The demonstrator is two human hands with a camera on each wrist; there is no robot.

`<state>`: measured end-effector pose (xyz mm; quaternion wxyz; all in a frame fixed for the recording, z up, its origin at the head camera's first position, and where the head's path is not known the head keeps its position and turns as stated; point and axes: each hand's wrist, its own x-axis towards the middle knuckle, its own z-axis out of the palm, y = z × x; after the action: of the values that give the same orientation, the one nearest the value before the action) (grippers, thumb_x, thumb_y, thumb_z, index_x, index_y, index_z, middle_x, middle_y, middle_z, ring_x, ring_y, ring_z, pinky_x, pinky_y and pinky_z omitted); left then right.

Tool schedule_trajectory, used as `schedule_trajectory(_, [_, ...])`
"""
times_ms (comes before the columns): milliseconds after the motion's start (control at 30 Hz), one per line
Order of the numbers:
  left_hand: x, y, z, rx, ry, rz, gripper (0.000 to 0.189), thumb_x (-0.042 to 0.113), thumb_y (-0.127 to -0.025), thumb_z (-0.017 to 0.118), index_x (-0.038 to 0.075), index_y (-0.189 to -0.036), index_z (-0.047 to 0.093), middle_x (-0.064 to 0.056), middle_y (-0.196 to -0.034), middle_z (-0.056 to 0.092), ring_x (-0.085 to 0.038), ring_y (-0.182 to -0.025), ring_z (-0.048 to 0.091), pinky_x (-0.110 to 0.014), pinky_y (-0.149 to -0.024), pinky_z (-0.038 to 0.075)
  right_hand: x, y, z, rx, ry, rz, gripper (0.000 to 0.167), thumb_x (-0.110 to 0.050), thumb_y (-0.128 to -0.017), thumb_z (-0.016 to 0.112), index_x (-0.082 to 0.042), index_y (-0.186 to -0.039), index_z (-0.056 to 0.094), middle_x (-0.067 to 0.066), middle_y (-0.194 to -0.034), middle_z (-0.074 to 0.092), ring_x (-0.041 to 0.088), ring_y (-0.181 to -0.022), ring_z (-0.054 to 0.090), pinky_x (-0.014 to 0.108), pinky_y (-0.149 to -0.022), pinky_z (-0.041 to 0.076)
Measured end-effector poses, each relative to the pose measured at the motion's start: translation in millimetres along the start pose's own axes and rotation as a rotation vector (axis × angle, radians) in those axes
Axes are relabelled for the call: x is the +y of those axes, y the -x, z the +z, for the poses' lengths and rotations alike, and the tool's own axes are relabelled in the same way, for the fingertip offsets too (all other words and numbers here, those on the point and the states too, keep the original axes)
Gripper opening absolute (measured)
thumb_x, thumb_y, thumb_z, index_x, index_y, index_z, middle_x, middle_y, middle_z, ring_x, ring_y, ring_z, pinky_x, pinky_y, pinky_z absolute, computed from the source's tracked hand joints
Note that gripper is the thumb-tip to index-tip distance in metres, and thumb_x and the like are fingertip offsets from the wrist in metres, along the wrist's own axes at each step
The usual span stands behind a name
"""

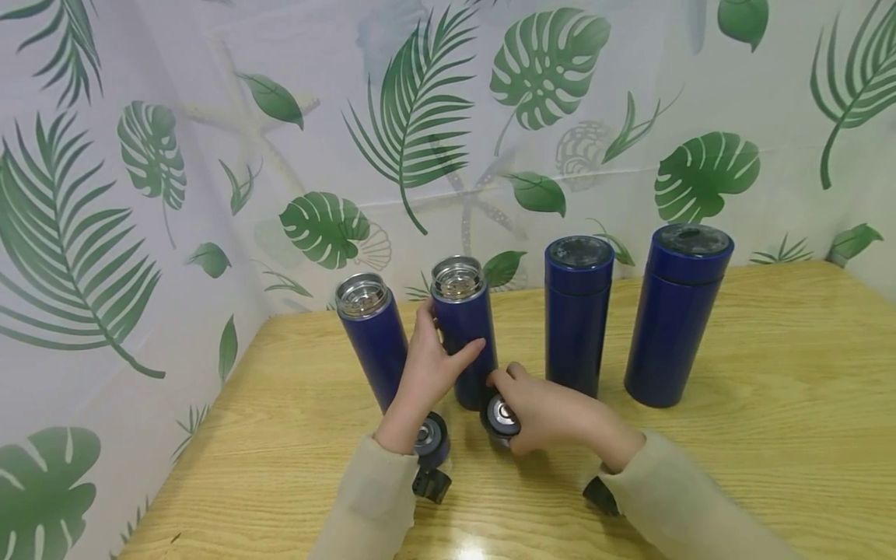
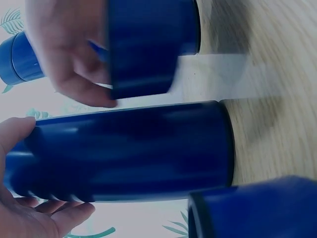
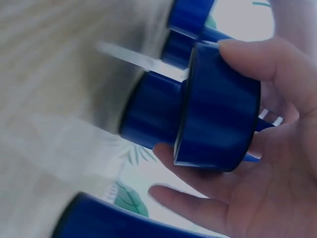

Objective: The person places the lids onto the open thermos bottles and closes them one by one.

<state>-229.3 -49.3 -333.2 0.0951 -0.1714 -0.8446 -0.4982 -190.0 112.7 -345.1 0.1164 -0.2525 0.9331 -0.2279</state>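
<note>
My left hand (image 1: 432, 365) grips an uncapped blue thermos flask (image 1: 467, 327) upright on the table, second from the left. In the left wrist view, its thumb and fingers lie on opposite sides of the flask (image 2: 129, 153). My right hand (image 1: 549, 408) holds a blue flask lid (image 3: 218, 109) low beside that flask's base, its silvery inner side (image 1: 502, 416) facing up in the head view. Another open flask (image 1: 371, 334) leans close on the left in the head view. A second lid (image 1: 430, 438) lies by my left wrist, partly hidden by it.
To the right stand two capped blue flasks, one nearer the middle (image 1: 578, 327) and one farther right (image 1: 675, 327). A small black part (image 1: 432, 484) lies by my left sleeve, another dark piece (image 1: 600, 495) by my right sleeve. A leaf-patterned cloth (image 1: 434, 202) hangs behind the wooden table (image 1: 280, 435).
</note>
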Motion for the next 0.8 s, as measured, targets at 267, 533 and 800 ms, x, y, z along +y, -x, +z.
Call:
schedule_trajectory(267, [-1.5, -1.1, 0.4, 0.003, -0.021, 0.004, 0.081, 0.025, -0.079, 0.068, 0.003, -0.137, 0.016, -0.018, -0.132, 0.035, -0.028, -0.119, 0.037, -0.042, -0.091, 0.037, -7, 12.7, -18, 0.149, 0.054, -0.057, 0.068, -0.009, -0.058, 0.073, 0.0, -0.117, 0.042, 0.007, -0.098, 0.042, 0.015, -0.078, 0.048, 0.029, -0.068, 0.043])
schedule_trajectory(533, [-2.0, -1.2, -0.4, 0.01, -0.028, 0.016, 0.082, 0.026, -0.076, 0.071, 0.001, -0.135, 0.02, -0.018, -0.129, 0.039, -0.028, -0.115, 0.041, -0.041, -0.089, 0.039, -14, 29.8, -38, 0.336, 0.004, -0.054, 0.07, -0.01, -0.06, 0.073, 0.005, -0.118, 0.038, 0.014, -0.107, 0.044, 0.021, -0.088, 0.048, 0.034, -0.073, 0.044])
schedule_trajectory(800, [-1.3, -1.7, 0.0, -0.014, -0.02, 0.015, 0.076, 0.03, -0.069, 0.075, 0.006, -0.126, 0.032, -0.01, -0.12, 0.045, -0.023, -0.108, 0.045, -0.039, -0.086, 0.04, -17, 48.0, -60, 0.453, -0.089, -0.066, 0.069, -0.012, -0.065, 0.071, 0.005, -0.121, 0.034, 0.015, -0.11, 0.042, 0.024, -0.092, 0.047, 0.038, -0.076, 0.042])
